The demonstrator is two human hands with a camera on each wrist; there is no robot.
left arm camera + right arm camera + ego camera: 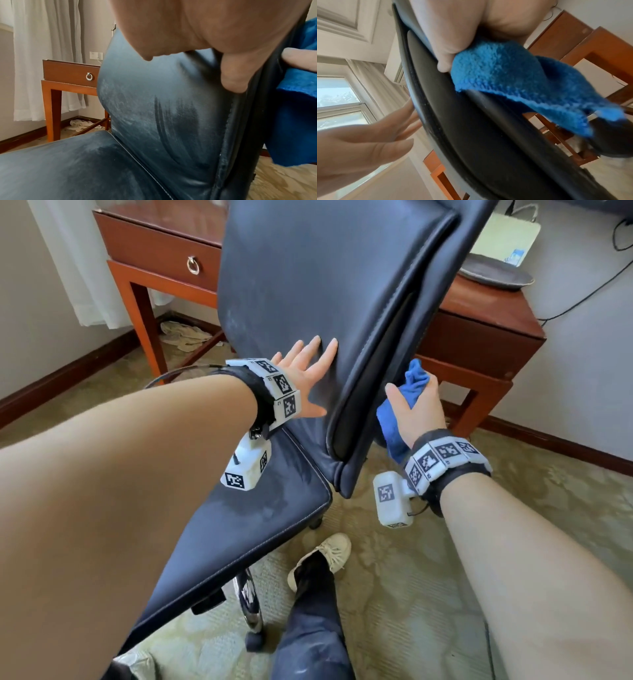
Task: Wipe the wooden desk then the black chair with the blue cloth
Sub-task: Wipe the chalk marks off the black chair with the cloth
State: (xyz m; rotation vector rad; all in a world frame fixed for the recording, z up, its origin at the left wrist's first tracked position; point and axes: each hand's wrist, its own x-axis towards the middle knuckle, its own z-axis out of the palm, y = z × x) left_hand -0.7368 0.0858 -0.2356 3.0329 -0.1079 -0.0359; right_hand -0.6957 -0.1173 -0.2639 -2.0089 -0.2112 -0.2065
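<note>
The black leather chair (308,285) stands in front of me, its backrest (163,101) and seat (260,508) dusty and streaked. My left hand (308,364) lies flat with straight fingers against the front of the backrest. My right hand (416,402) grips the bunched blue cloth (411,381) and holds it against the rear side of the backrest (471,121), near its lower right edge. The blue cloth (513,83) hangs loose below my fingers. The wooden desk (479,337) stands behind the chair.
The desk's drawer with a ring pull (193,265) is at the back left. A dark plate (496,272) and a white box (507,237) lie on the desk at the right. A rag (181,333) lies under the desk. My foot (329,556) is beside the chair base (250,601) on carpet.
</note>
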